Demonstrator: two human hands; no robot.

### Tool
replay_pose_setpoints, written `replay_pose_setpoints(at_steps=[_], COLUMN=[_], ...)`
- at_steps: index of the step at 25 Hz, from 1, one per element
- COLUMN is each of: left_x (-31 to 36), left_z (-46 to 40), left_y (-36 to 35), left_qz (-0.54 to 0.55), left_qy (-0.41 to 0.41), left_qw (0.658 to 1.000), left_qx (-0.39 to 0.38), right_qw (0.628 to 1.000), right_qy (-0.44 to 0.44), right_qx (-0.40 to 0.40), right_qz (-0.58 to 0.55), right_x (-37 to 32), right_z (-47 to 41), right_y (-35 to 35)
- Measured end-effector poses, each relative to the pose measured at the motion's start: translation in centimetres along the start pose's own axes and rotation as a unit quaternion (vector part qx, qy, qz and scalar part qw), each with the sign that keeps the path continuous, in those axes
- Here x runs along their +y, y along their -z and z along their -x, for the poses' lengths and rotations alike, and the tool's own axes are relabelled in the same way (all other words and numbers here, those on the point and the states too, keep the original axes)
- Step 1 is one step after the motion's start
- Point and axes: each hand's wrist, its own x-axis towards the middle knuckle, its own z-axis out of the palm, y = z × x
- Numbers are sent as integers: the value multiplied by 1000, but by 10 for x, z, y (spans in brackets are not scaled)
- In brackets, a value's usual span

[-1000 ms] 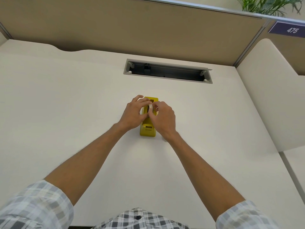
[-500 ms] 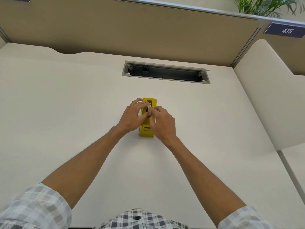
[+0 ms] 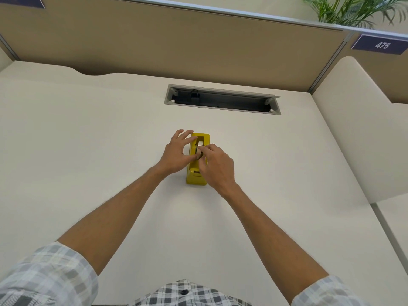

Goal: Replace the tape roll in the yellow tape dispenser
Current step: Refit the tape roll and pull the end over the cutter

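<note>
The yellow tape dispenser [image 3: 197, 177] stands lengthwise on the cream desk [image 3: 88, 151] at the centre of the view. A pale tape roll [image 3: 199, 145] sits in its open top slot. My left hand [image 3: 176, 153] rests against the dispenser's left side, fingers spread and fairly straight, the thumb near the slot. My right hand [image 3: 217, 166] comes from the right, and its curled fingers and thumb pinch the roll at the slot. Both hands hide most of the roll and the dispenser's middle.
A recessed cable tray [image 3: 223, 100] opens in the desk behind the dispenser. A tan partition wall [image 3: 176, 40] closes the back, with a cream side panel [image 3: 357, 133] on the right. A sign reading 475 [image 3: 380, 45] and a plant [image 3: 353, 9] sit top right.
My left fingers have spread and lifted off the roll onto the dispenser's side. My right hand still pinches the roll, which sits lower in the slot. The camera view shifted slightly.
</note>
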Motion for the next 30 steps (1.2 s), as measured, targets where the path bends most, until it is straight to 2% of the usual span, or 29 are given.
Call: replay_pose_setpoints(at_steps=[5, 11, 17, 22, 30], left_x=[-2, -2, 5, 10, 6], left_z=[2, -2, 2, 1, 5], left_y=[-1, -1, -2, -3, -6], left_qz=[9, -13, 7, -22, 3], left_qy=[-6, -21, -30, -7, -34], left_qw=[1000, 999, 999, 1000, 999], left_qx=[19, -26, 13, -9, 28], right_qw=[1000, 1000, 1000, 1000, 1000], right_qy=[3, -2, -2, -3, -2], right_qx=[-2, -6, -2, -1, 4], right_qz=[4, 15, 27, 18, 20], right_x=[-1, 0, 2, 2, 3], right_z=[0, 0, -1, 0, -1], right_y=[0, -1, 0, 0, 2])
